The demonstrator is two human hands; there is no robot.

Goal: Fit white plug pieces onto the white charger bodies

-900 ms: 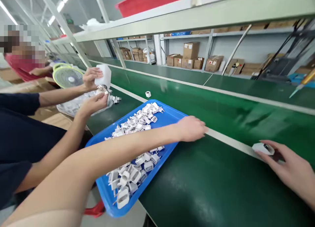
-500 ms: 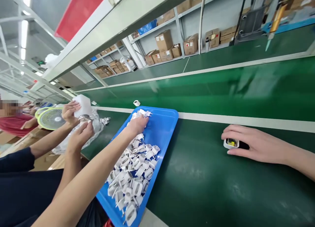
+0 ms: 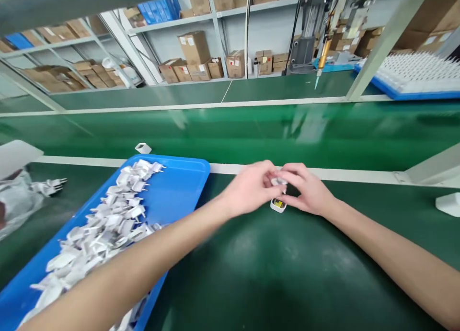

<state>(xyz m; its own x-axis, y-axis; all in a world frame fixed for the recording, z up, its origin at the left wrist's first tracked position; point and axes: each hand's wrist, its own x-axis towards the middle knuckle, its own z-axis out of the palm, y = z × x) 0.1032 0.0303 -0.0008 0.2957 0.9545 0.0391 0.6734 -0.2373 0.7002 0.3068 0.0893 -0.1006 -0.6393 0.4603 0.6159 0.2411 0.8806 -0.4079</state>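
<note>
My left hand and my right hand meet over the dark green bench. Between their fingertips sits a small white plug piece, pinched by my left hand. Below it my right hand holds a white charger shell with a yellow part showing in its open end. A blue tray heaped with several white plug pieces lies to the left of my hands.
A green conveyor belt runs behind the bench, with one white piece on it. A clear bag and a plug lie far left. Another white shell rests at right. Shelves of cartons stand behind.
My left hand left the tray with a plug piece and came to the right hand. The right hand brought the shell leftward. The view swung right; the neighbour's hands are out of sight.
</note>
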